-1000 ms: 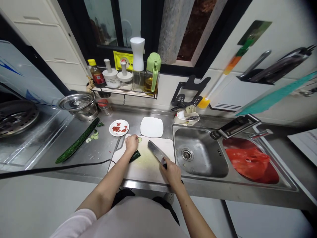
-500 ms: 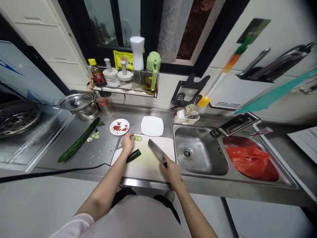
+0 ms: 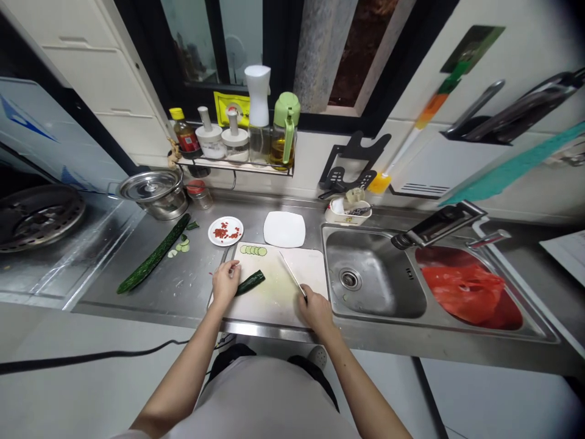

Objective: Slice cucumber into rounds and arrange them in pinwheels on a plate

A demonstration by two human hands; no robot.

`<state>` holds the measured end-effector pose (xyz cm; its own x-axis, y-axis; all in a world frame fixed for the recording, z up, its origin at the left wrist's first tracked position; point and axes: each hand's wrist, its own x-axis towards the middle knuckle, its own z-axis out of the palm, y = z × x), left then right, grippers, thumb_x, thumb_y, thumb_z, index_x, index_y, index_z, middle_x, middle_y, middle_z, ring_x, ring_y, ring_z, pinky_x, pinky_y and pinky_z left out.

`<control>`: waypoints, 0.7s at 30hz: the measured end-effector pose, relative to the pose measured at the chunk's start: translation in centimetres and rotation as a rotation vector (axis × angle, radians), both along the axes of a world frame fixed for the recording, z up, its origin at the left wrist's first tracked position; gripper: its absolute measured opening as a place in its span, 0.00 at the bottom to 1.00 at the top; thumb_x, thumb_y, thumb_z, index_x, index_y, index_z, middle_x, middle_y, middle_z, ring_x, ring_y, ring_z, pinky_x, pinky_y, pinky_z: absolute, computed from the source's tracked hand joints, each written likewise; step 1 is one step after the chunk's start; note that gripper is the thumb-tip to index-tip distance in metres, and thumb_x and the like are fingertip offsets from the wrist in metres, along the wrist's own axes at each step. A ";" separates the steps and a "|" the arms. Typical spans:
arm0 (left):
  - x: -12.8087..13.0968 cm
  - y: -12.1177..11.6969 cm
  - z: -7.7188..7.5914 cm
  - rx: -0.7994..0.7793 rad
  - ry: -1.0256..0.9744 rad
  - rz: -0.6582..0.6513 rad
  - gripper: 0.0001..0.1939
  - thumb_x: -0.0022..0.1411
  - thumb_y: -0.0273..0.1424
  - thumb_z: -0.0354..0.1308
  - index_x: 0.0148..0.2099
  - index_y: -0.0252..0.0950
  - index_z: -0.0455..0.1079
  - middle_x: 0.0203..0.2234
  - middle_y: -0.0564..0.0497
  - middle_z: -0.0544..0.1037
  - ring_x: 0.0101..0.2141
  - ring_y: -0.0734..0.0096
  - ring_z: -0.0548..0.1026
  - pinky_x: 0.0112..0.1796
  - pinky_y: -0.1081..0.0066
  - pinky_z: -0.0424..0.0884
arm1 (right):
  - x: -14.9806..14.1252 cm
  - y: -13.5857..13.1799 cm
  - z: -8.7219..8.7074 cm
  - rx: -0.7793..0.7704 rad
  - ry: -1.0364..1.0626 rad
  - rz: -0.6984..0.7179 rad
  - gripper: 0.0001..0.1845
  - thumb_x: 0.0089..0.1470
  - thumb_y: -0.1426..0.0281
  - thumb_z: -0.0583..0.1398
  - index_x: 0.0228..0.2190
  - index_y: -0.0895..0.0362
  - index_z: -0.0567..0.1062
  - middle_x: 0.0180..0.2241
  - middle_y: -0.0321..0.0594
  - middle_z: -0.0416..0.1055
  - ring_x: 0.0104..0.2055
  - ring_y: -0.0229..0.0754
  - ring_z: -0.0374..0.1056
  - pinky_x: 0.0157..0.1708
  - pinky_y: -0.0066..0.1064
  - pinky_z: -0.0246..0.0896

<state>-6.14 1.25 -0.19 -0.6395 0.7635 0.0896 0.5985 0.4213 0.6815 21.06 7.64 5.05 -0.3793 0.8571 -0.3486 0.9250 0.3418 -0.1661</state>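
Note:
My right hand (image 3: 316, 311) grips the handle of a kitchen knife (image 3: 292, 272), its blade pointing away over the right half of the white cutting board (image 3: 278, 311). My left hand (image 3: 226, 281) is at the board's left edge, fingers loosely bent and apart, with nothing visible in them. Right beside it lies a cut length of cucumber (image 3: 251, 283), its near end partly behind the hand. A short row of overlapping cucumber slices (image 3: 253, 250) rests along the board's far left edge.
Left of the board are a whole cucumber (image 3: 154, 256), some scraps (image 3: 183, 247) and a small plate of chopped red pieces (image 3: 225, 222). Behind the board lies a white square plate (image 3: 284, 221). A sink (image 3: 375, 305) adjoins on the right; a lidded pot (image 3: 158, 195) stands at back left.
My left hand has drawn back from the slices towards the cucumber length, uncovering the row. The knife has turned so its blade shows edge-on. A black cable has dropped below the counter edge.

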 end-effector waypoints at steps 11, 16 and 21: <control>3.4 -1.0 0.1 0.084 0.116 -0.280 0.12 0.65 0.34 0.51 0.42 0.40 0.75 0.40 0.48 0.77 0.43 0.64 0.73 0.47 0.64 0.67 | -1.9 -0.1 0.8 -0.099 0.071 0.087 0.21 0.66 0.62 0.42 0.47 0.56 0.68 0.39 0.44 0.75 0.40 0.43 0.70 0.34 0.28 0.51; 3.7 0.0 -0.5 0.109 0.165 -0.370 0.12 0.65 0.35 0.52 0.42 0.40 0.76 0.39 0.48 0.77 0.42 0.65 0.73 0.46 0.65 0.68 | -3.4 -0.1 2.0 -0.133 0.045 0.152 0.18 0.64 0.64 0.43 0.46 0.57 0.68 0.40 0.46 0.75 0.42 0.45 0.70 0.35 0.30 0.53; 3.8 0.2 -1.6 0.127 0.185 -0.412 0.11 0.65 0.34 0.52 0.43 0.40 0.76 0.39 0.49 0.78 0.41 0.66 0.74 0.45 0.66 0.70 | -4.5 -0.4 2.8 -0.138 0.028 0.209 0.15 0.60 0.71 0.47 0.46 0.58 0.67 0.40 0.48 0.75 0.42 0.47 0.70 0.36 0.32 0.55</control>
